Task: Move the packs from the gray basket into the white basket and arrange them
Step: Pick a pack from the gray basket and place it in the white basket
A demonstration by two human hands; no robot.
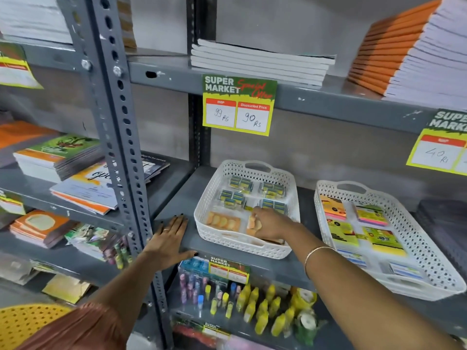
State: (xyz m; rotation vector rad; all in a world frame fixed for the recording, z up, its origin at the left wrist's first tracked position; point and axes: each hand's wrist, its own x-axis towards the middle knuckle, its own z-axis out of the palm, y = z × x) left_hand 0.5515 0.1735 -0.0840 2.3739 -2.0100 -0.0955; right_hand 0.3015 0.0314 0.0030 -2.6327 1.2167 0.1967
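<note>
A white basket stands on the grey middle shelf. Inside it lie several blue-and-yellow packs at the back and an orange pack at the front left. My right hand reaches into the basket's front right and its fingers rest on another orange pack; whether they grip it is unclear. My left hand lies flat, fingers spread, on the shelf edge just left of the basket and holds nothing. No gray basket is in view.
A second white basket with sticky-note packs sits to the right on the same shelf. Stacked notebooks fill the shelf above. Glue bottles stand on the shelf below. A perforated steel upright rises on the left. A yellow basket shows at bottom left.
</note>
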